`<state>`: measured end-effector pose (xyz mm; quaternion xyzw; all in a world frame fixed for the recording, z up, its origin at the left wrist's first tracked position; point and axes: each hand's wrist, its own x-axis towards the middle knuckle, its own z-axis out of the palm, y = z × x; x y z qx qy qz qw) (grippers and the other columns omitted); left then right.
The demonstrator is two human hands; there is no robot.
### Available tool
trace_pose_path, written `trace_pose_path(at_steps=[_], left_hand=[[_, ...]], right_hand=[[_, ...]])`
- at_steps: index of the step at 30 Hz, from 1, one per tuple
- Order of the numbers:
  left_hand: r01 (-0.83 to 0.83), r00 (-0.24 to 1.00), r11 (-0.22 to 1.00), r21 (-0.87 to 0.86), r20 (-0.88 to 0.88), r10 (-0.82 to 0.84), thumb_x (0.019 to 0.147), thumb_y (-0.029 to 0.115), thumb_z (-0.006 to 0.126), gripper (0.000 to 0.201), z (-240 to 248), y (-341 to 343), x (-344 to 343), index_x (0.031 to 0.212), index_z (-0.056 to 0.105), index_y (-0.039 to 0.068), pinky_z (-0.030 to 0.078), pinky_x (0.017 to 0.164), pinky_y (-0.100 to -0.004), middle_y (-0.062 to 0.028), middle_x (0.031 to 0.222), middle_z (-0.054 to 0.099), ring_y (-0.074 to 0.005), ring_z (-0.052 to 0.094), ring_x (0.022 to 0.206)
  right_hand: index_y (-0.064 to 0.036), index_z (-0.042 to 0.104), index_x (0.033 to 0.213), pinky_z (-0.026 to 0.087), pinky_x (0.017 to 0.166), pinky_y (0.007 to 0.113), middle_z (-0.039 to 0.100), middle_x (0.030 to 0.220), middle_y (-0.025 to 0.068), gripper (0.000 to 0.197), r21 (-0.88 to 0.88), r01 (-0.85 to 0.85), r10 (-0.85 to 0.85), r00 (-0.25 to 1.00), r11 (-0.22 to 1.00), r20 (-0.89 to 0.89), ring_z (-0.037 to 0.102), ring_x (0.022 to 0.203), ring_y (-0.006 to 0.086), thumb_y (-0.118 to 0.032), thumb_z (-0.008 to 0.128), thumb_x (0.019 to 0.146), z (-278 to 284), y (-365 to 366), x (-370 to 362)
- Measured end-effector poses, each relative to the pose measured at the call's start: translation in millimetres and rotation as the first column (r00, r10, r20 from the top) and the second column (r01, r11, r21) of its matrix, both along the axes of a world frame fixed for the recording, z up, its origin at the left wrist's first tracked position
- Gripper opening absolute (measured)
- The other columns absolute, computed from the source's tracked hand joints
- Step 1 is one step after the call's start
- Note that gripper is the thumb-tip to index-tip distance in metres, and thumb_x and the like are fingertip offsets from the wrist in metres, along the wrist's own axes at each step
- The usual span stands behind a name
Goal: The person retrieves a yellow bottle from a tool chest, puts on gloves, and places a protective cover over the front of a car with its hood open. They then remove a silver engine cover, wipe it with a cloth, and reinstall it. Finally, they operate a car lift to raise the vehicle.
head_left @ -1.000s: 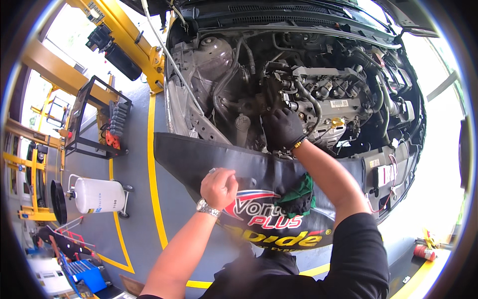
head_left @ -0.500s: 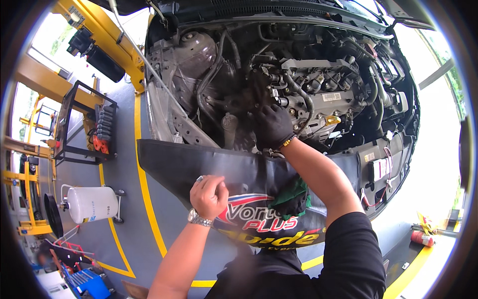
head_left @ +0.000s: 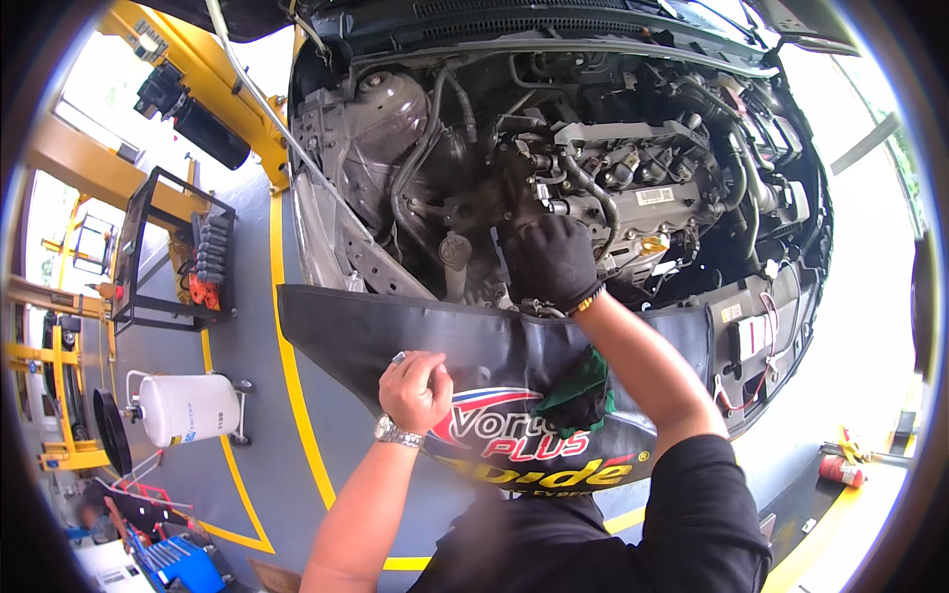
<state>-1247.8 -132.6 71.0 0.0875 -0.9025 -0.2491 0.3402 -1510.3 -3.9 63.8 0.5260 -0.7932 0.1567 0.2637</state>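
Observation:
I lean over an open car engine bay (head_left: pixel 593 168). My right hand (head_left: pixel 554 259), in a black glove, reaches down into the bay beside the engine; its fingers are curled on a part I cannot make out. My bare left hand (head_left: pixel 415 387), with a wristwatch, is closed in a fist and rests on the black fender cover (head_left: pixel 395 331) draped over the car's front edge. A small metal piece shows at its knuckles. A green rag (head_left: pixel 578 390) lies on the cover between my arms.
A white tank on wheels (head_left: pixel 188 407) stands on the grey floor at left. Behind it is a black tool rack (head_left: pixel 173 252) and a yellow lift post (head_left: pixel 213 74). Yellow floor lines (head_left: pixel 297 415) run beside the car. A red object (head_left: pixel 840 469) lies at right.
My view has shifted closer to the engine bay. My right hand has moved slightly deeper beside the engine. My left fist stays on the cover.

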Motion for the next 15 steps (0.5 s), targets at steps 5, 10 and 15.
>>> trace_pose_path(at_steps=[5, 10, 15], left_hand=[[-0.051, 0.998, 0.999, -0.016, 0.035, 0.052, 0.074, 0.002, 0.064, 0.008, 2, 2, 2, 0.082, 0.064, 0.005, 0.053, 0.062, -0.0381, -0.0108, 0.075, 0.068, -0.0304, 0.066, 0.068], [-0.031, 0.999, 0.998, -0.049, 0.016, 0.032, 0.075, 0.003, 0.063, 0.007, -1, 5, -5, 0.082, 0.064, 0.005, 0.053, 0.065, -0.0393, -0.0104, 0.076, 0.067, -0.0309, 0.066, 0.070], [-0.071, 0.997, 0.995, -0.075, 0.030, 0.074, 0.076, 0.004, 0.062, 0.007, -1, 6, 0, 0.083, 0.064, 0.005, 0.053, 0.067, -0.0399, -0.0101, 0.077, 0.067, -0.0317, 0.065, 0.071]], right_hand=[[-0.0086, 0.065, 0.099, 0.052, 0.066, 0.047, 0.061, 0.090, 0.0145, 0.034, 0.171, 0.512, -0.519, 0.681, 0.842, 0.516, 0.065, 0.082, 0.0352, -0.039, 0.063, 0.085, 6, -6, 25], [-0.0064, 0.066, 0.100, 0.054, 0.069, 0.044, 0.065, 0.100, 0.0188, 0.025, 0.219, 0.384, -0.437, 0.850, 0.897, 0.296, 0.066, 0.085, 0.0344, -0.022, 0.061, 0.082, -22, 4, 4], [-0.0142, 0.068, 0.106, 0.051, 0.081, 0.045, 0.063, 0.110, 0.0161, 0.033, 0.184, 0.078, -0.131, 0.945, 0.980, 0.300, 0.060, 0.103, 0.0349, -0.024, 0.068, 0.074, -13, 11, -3]])
